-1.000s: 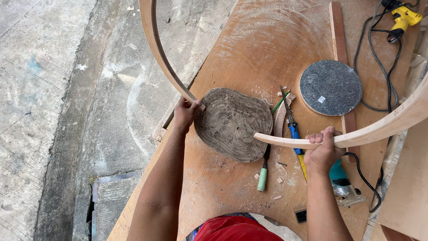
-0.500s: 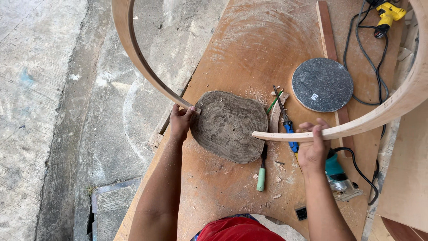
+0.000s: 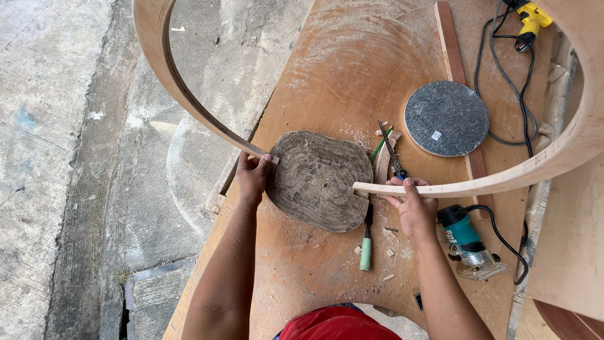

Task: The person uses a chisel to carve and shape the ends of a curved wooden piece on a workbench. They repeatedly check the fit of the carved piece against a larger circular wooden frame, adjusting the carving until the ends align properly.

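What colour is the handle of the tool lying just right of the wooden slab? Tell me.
Pale green, on the tool handle beside the wooden slab; the head view shows it.

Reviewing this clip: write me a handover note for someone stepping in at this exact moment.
Left hand grips one end of the bent wooden strip at the wood slab's left edge.
Right hand grips the other end at the slab's right edge.
Done: both ends meet the slab on the plywood board.
Left: no fixing visible. Router, chisel and round disc lie nearby.
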